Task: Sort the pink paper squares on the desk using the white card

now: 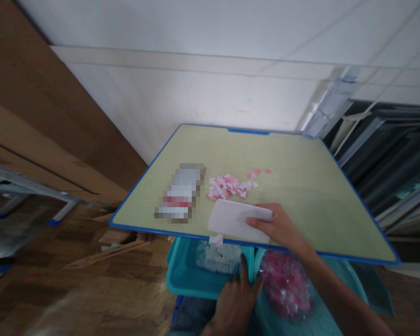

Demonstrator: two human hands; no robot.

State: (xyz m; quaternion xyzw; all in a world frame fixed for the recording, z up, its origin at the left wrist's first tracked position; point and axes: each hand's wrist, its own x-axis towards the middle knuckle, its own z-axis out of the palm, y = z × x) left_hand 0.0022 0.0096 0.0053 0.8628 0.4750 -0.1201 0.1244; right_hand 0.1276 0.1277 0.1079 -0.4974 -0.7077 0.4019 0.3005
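My right hand grips a white flat scraper, its thumb lying on top, near the front edge of a pale green board with a blue rim. Just beyond the scraper lies a heap of small pink and white pieces. One white piece hangs at the board's front edge. Below that edge, a teal basket contains many white pieces. My left hand is at the basket's right wall, index finger stretched along it and thumb on the other side; its other fingers are partly hidden.
A phone-shaped blurred item lies left of the heap. A clear bag of pink pieces sits in another teal container under the board. Dark panels lean at right; a metal ladder stands left. A wall is behind.
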